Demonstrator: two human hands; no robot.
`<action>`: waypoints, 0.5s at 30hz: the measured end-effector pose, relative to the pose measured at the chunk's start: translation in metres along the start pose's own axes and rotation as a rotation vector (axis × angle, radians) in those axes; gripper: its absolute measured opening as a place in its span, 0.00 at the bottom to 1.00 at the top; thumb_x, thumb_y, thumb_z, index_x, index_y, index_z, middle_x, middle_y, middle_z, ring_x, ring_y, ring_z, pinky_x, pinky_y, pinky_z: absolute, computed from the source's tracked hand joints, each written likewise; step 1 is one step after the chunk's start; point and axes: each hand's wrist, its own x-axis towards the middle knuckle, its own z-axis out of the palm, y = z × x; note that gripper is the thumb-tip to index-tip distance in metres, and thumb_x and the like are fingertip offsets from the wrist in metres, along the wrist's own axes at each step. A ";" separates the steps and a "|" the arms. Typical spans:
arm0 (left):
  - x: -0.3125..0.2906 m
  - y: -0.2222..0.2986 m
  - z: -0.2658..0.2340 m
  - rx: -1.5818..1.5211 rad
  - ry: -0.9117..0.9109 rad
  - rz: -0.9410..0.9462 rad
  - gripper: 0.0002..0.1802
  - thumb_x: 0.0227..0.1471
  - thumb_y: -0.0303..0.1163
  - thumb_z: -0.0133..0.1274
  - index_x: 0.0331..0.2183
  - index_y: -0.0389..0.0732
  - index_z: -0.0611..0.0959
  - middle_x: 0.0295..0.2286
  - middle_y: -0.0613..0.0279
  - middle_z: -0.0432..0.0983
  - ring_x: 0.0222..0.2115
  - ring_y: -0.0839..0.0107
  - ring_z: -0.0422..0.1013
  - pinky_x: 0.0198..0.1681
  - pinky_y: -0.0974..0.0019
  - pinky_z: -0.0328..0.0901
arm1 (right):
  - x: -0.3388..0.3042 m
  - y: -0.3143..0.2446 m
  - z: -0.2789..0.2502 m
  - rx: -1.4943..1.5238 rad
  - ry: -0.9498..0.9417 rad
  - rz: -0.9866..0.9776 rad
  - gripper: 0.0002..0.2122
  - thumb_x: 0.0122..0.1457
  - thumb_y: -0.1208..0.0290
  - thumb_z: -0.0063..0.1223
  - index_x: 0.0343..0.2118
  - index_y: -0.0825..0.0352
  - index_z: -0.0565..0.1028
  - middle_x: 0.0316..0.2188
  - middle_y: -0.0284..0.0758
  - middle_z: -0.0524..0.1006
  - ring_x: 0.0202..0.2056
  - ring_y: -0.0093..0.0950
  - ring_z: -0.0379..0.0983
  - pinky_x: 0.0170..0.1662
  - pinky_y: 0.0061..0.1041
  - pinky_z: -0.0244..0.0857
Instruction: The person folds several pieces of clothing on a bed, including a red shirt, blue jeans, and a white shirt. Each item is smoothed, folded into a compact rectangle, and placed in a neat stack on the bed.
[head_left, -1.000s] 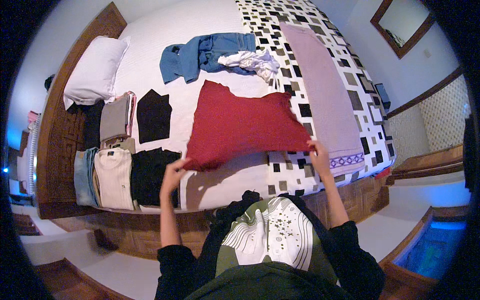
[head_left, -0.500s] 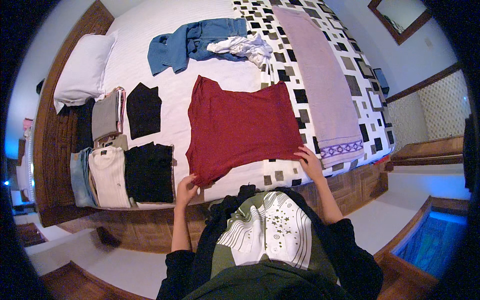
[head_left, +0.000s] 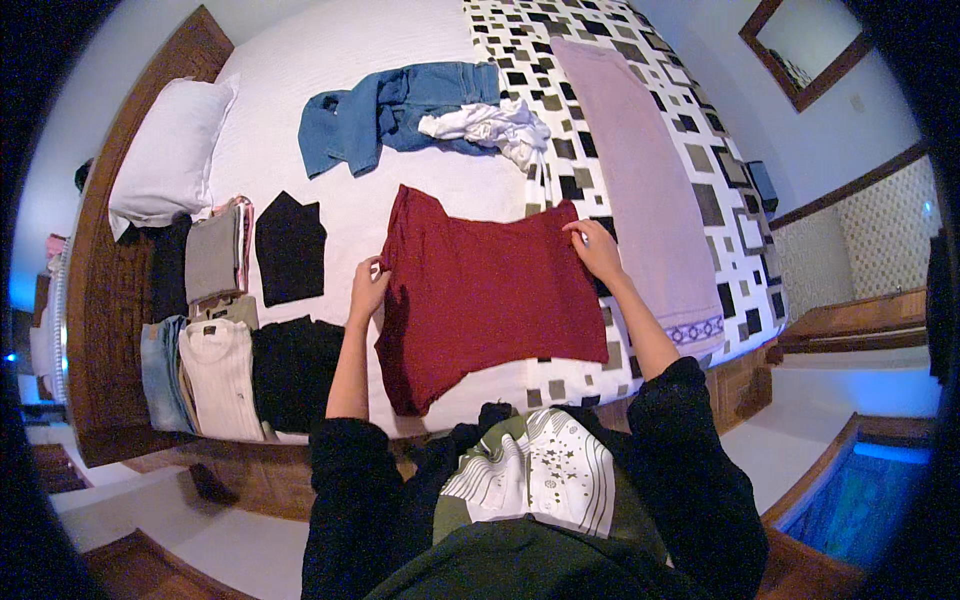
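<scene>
A dark red shirt point(head_left: 490, 295) lies spread on the bed in front of me, partly over the white sheet and partly over the patterned cover. My left hand point(head_left: 369, 287) is at its left edge, below the upper left corner, fingertips pinched on the cloth. At the upper right corner, my right hand point(head_left: 598, 252) pinches the fabric between thumb and fingers. Some creases run across the shirt, and its lower edge lies toward me. Beyond it are a crumpled pair of blue jeans point(head_left: 430, 95) and a bunched white garment point(head_left: 495, 128).
Folded clothes stand at left: a black piece point(head_left: 290, 250), a grey stack point(head_left: 213, 260), a cream sweater point(head_left: 222, 370), a black pile point(head_left: 295, 375) and folded jeans point(head_left: 163, 370). A pillow point(head_left: 170, 150) rests by the wooden headboard point(head_left: 105, 330). A pink towel point(head_left: 640, 170) lies at right.
Both hands have moved from the shirt's near corners up to its far part, the left along the left edge, the right to the upper right corner. My view has shifted slightly.
</scene>
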 end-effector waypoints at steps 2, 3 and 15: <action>0.025 -0.005 0.017 -0.044 0.052 -0.083 0.22 0.41 0.31 0.51 0.40 0.32 0.69 0.38 0.49 0.67 0.35 0.60 0.68 0.39 0.64 0.63 | 0.028 -0.002 0.003 -0.037 -0.089 0.000 0.08 0.48 0.73 0.44 0.32 0.63 0.71 0.32 0.37 0.71 0.38 0.35 0.66 0.41 0.31 0.61; 0.038 -0.007 0.025 -0.076 0.072 -0.135 0.23 0.41 0.32 0.51 0.41 0.32 0.68 0.37 0.48 0.67 0.36 0.60 0.67 0.40 0.64 0.62 | 0.038 0.005 0.008 -0.077 -0.086 -0.072 0.08 0.47 0.73 0.45 0.32 0.63 0.71 0.32 0.37 0.71 0.38 0.35 0.66 0.41 0.31 0.61; 0.114 0.006 0.048 -0.062 0.060 -0.201 0.13 0.47 0.35 0.46 0.35 0.38 0.74 0.27 0.56 0.72 0.31 0.67 0.68 0.32 0.68 0.61 | 0.067 0.048 0.016 -0.214 -0.253 -0.115 0.08 0.44 0.69 0.50 0.29 0.63 0.72 0.29 0.35 0.71 0.34 0.34 0.67 0.37 0.29 0.62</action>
